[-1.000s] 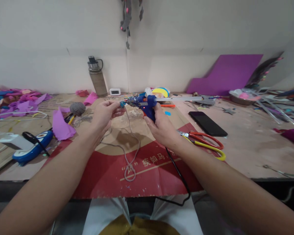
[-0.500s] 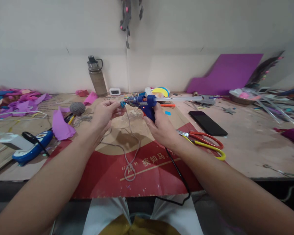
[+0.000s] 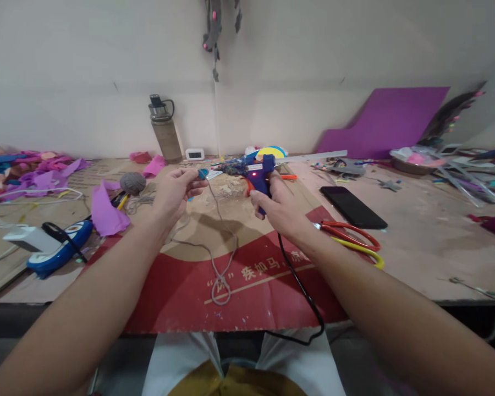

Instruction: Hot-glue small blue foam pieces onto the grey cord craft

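Through the head camera, far from the bench, I count two bare hands, one glue gun (image 3: 262, 171), one small blue piece (image 3: 203, 174) and one thin grey cord (image 3: 235, 242). Farther out I count one phone (image 3: 352, 207), one pair of scissors (image 3: 361, 236) with a red and a yellow handle, one ball of grey yarn (image 3: 132, 183), one small white clock (image 3: 194, 154) and one large purple sheet (image 3: 383, 118) leaning on the wall.

Two containers stand out to me. A smoky see-through bottle (image 3: 167, 137) with a dark cap stands against the wall; I cannot tell whether it has liquid in it. At the far right, a shallow brown bowl (image 3: 412, 169) holds something pink and crumpled clear or white plastic.

The glue gun is in the air over a red and tan cardboard sheet (image 3: 181, 300), its nozzle pointing left. Its body is deep blue, with a glowing red light and an orange trigger; the front end is crusted with mottled colours. A pale stick (image 3: 319, 157) juts from its back, and a black cable (image 3: 299, 280) runs down below.

My right hand (image 3: 284, 203) is wrapped around the handle. My left hand (image 3: 179, 190) pinches the blue piece, fingers curled, near the nozzle. The cord hangs from there and loops onto the cardboard.
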A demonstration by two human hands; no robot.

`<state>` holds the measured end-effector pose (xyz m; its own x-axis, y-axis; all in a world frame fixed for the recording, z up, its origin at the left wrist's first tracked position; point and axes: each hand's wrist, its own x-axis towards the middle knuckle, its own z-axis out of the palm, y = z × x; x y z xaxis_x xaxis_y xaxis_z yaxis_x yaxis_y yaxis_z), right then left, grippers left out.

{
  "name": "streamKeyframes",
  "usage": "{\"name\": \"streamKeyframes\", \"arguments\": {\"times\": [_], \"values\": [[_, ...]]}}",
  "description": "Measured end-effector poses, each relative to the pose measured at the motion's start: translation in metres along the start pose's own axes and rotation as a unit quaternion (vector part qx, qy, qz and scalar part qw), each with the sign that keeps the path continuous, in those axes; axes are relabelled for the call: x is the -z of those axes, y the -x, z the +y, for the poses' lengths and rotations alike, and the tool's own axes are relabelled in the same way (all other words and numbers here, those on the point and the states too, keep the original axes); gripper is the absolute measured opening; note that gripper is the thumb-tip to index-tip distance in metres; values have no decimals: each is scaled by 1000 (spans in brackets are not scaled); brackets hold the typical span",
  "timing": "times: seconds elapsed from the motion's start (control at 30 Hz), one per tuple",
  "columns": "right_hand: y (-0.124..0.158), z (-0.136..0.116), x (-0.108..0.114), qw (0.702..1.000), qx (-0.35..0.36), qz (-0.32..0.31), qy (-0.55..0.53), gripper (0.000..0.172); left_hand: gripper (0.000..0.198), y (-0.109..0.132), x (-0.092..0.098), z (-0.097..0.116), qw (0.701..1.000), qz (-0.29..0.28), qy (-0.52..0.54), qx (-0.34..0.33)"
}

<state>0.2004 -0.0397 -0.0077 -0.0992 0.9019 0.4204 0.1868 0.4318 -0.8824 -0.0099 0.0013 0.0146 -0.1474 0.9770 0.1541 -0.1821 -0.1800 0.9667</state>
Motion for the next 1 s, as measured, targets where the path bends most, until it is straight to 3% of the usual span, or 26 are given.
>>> {"name": "streamKeyframes", "arguments": {"times": [0.1,0.27,0.37,0.43,0.47,0.57,0.67,0.73,0.8,1.0], "values": [[-9,6,6,996,-89,7,2,15,6,-2,1,-1,999,16,-17,-31],[-24,24,15,968,-200,-41,148,4,6,-4,2,-6,986,17,-95,-133],[-25,23,22,921,-158,-27,355,9,5,-2,2,-5,957,31,-195,-213],[-23,17,24,886,-67,33,457,11,4,1,1,-4,922,41,-264,-280],[-21,12,22,884,-17,64,462,11,3,3,0,-3,901,43,-293,-317],[-19,-3,1,941,87,102,310,11,6,9,-2,-1,841,32,-350,-411],[-23,-11,-34,996,49,46,60,30,8,15,-4,1,818,13,-367,-443],[-27,-13,-55,995,-34,9,-96,33,9,17,-4,2,821,9,-364,-439],[-30,-14,-67,985,-64,0,-162,30,7,17,-5,3,842,12,-347,-413],[-27,-16,-61,996,52,43,-53,8,9,14,-12,-5,964,-29,-177,-195]]}}
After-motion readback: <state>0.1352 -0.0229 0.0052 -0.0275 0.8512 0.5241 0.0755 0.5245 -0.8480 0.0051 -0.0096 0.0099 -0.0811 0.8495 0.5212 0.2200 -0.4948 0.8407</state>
